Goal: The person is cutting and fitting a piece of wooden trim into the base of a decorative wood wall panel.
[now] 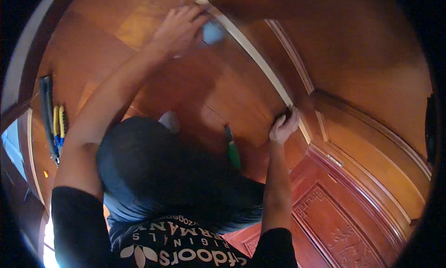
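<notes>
Here a long, pale, thin wooden strip (260, 63) runs along the edge of the reddish-brown wooden door (371, 128). The right hand (283, 126) is clenched on the strip's lower stretch; the left hand (179, 29), fingers spread, presses flat beside its upper end, next to a blurred pale-blue object (213, 33). Left of the strip, a green-handled tool (232, 149) lies on the wooden floor (200, 82); yellow-and-blue-handled pliers (58, 128) lie farther left.
</notes>
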Available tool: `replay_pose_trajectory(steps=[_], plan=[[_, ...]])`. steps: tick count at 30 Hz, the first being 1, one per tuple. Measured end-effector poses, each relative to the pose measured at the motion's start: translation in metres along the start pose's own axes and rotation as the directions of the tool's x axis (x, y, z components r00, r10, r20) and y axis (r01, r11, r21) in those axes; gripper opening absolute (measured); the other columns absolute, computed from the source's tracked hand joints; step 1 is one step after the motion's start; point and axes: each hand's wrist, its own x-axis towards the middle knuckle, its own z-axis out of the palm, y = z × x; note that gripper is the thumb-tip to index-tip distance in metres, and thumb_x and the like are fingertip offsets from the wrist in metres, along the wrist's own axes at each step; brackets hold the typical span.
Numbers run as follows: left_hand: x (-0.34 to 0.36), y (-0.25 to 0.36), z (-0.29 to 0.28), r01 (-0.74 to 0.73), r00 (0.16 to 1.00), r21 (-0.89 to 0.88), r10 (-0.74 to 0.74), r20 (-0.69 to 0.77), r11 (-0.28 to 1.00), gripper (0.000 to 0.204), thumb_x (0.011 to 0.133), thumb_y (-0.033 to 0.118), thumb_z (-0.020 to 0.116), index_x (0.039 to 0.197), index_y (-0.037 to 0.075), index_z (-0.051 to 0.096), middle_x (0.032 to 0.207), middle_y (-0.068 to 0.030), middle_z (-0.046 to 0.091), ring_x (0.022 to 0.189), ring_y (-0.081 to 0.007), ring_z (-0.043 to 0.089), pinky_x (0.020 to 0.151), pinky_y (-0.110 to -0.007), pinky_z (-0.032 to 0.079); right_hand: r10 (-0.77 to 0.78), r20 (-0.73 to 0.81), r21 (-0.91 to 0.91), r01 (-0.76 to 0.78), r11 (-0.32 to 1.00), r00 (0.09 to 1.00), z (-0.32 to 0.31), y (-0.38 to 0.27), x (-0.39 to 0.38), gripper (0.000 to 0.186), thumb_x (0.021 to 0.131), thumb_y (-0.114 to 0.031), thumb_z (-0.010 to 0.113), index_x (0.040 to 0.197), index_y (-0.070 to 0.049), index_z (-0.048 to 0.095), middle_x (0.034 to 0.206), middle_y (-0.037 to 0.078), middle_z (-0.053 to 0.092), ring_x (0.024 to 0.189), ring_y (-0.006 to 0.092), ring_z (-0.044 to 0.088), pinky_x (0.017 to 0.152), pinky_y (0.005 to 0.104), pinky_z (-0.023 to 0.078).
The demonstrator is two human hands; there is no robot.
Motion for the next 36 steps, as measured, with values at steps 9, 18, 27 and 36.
replay_pose_trajectory(steps=[9, 18, 27, 36], plan=[[-0.021, -0.024, -0.003, -0.068, 0.995, -0.198, 0.082, 0.063, 0.978, 0.034, 0.095, 0.022, 0.061, 0.128, 0.014, 0.066, 0.134, -0.0033, 0.061, 0.127, -0.0251, 0.054, 0.105, -0.043, 0.044, 0.16, 0.076, -0.102, -0.152, 0.983, 0.984, -0.008, -0.058, -0.014, 0.055, 0.101, -0.028, 0.06, 0.146, 0.001, 0.047, 0.148, 0.027, 0.048, 0.136, 0.0475, 0.045, 0.114, 0.0555, 0.037], [-0.166, -0.032, -0.023, -0.093, 0.991, -0.277, 0.061, -0.121, 0.956, 0.03, 0.098, 0.022, 0.06, 0.126, 0.015, 0.066, 0.141, -0.004, 0.059, 0.136, -0.0251, 0.051, 0.111, -0.043, 0.044, 0.203, 0.694, 0.008, -0.29, 0.957, 0.691, -0.084, -0.177, -0.061, 0.067, 0.092, -0.035, 0.074, 0.143, 0.0, 0.049, 0.132, 0.03, 0.058, 0.125, 0.0473, 0.055, 0.107, 0.0496, 0.046], [-0.271, -0.042, -0.053, -0.074, 0.996, -0.392, 0.045, -0.083, 0.917, 0.038, 0.091, 0.025, 0.06, 0.127, 0.013, 0.066, 0.142, -0.0097, 0.059, 0.138, -0.0318, 0.049, 0.114, -0.045, 0.042, 0.216, 0.73, -0.122, -0.188, 0.975, 0.648, -0.07, -0.185, -0.07, 0.06, 0.089, -0.029, 0.074, 0.138, -0.002, 0.054, 0.122, 0.028, 0.065, 0.113, 0.0462, 0.063, 0.097, 0.0506, 0.052], [-0.437, -0.014, -0.156, 0.096, 0.979, -0.385, -0.017, 0.202, 0.918, 0.044, 0.087, 0.026, 0.066, 0.128, 0.01, 0.065, 0.146, -0.0131, 0.055, 0.142, -0.0318, 0.046, 0.116, -0.048, 0.037, 0.284, 0.632, -0.115, -0.275, 0.955, 0.721, -0.079, -0.188, -0.078, 0.054, 0.091, -0.04, 0.073, 0.122, -0.002, 0.049, 0.101, 0.029, 0.07, 0.094, 0.0525, 0.067, 0.082, 0.0574, 0.052]])
